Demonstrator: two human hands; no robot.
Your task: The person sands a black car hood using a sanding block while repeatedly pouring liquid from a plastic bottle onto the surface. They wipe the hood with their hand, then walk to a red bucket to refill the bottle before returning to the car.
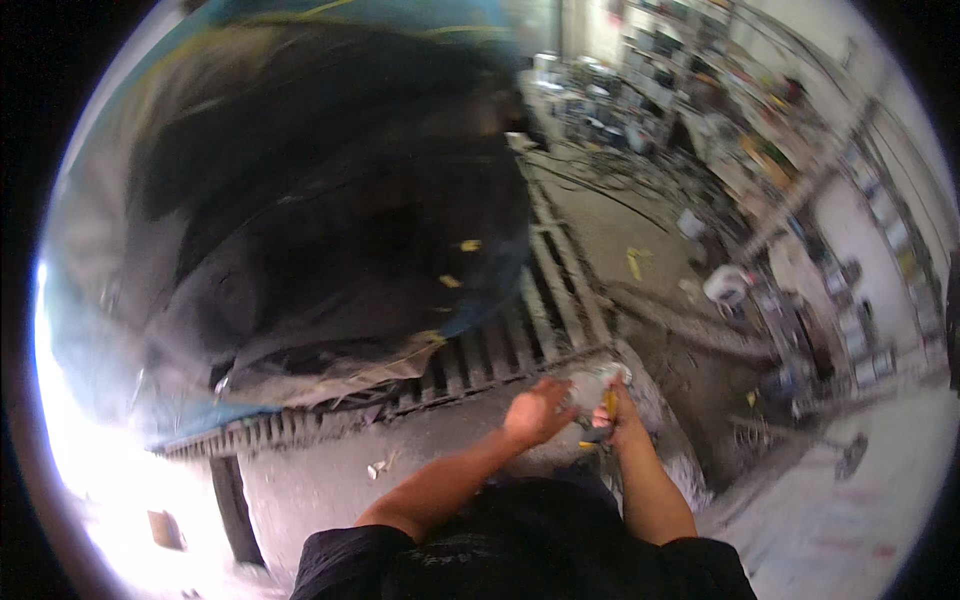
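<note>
My left hand point(540, 412) reaches in from the left, its fingers curved against the near-left side of a whitish, translucent object point(590, 384). Blur hides what kind of object that is. Close beside it, my right hand point(622, 418) is closed around a slim yellow tool point(611, 402). A dark piece with a yellow end sticks out below the right hand; whether it belongs to the tool I cannot tell. Both hands are in front of my body, above the near edge of the slatted metal floor grate point(480, 362).
A large vehicle-like body point(330, 190), dark and partly wrapped in plastic sheeting, fills the left and centre. Cluttered shelves point(770, 150) and cans line the right wall. Hoses point(600, 180) lie on the floor, with a white jug point(727, 285) and a long bar to the right.
</note>
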